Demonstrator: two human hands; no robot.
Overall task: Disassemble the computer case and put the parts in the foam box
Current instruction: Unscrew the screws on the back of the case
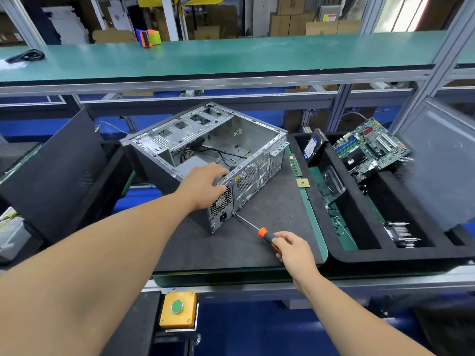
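Case (205, 150) under left hand (203, 186), fingers curled

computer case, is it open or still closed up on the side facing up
Open. The computer case lies on its side with no panel on top; its bare metal floor and loose black cables show inside.

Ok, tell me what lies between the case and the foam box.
In the head view, a RAM stick and a CPU chip lie on the mat between the case and the foam box.

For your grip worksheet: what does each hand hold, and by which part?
Right hand: screwdriver, by its handle. Left hand: computer case, gripping its top rear edge.
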